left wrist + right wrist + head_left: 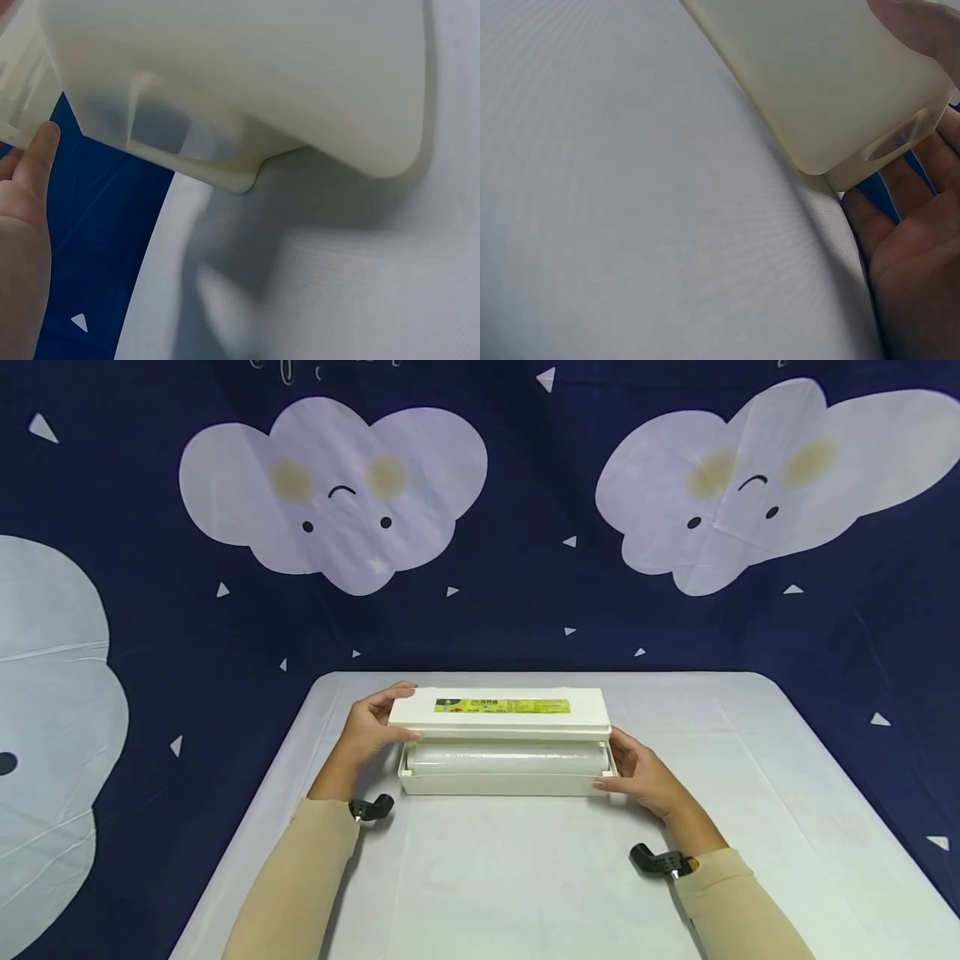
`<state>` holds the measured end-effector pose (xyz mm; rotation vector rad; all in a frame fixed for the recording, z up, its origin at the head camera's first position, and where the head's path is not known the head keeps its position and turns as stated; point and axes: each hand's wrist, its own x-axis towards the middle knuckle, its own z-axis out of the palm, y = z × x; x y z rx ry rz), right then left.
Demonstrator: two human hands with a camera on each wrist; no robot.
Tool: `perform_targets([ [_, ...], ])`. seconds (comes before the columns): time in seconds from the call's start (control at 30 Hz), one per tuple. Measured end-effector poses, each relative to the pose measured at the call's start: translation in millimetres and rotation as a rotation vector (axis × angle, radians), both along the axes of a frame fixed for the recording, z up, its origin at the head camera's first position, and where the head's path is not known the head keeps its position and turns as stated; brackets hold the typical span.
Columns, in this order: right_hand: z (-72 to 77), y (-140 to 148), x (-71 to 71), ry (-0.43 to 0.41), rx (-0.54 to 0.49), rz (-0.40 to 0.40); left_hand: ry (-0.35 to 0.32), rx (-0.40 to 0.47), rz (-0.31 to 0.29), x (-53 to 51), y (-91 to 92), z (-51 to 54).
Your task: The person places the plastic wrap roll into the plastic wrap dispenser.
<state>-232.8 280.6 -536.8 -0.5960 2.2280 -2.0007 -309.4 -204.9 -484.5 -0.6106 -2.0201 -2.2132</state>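
A white plastic cling film box (510,786) lies on the table, its long side facing me. Inside it is a roll of clear film (510,758). The lid (517,725), which bears a yellow-green label (502,706), is raised behind the roll. My left hand (371,722) grips the lid's left end, thumb at the front edge and fingers at the back. At the right end, my right hand (647,777) holds the box, thumb on its front corner. The right wrist view shows fingers behind the cut-out end wall (900,142).
The table (517,877) is covered by a white cloth with rounded far corners. Behind it hangs a dark blue curtain (525,618) printed with clouds and small triangles. Each wrist wears a black camera mount, one on the left (372,807) and one on the right (660,861).
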Motion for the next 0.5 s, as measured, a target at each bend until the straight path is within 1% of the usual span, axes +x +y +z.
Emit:
perform_targets([
  [0.2, -2.3, 0.0, 0.1, 0.014, 0.007, -0.01, 0.021, 0.009, -0.023, 3.5, 2.0, -1.5],
  [0.5, 0.1, -1.5, 1.1, -0.004, 0.02, -0.033, 0.014, 0.011, -0.01, 9.4, 2.7, -6.4],
])
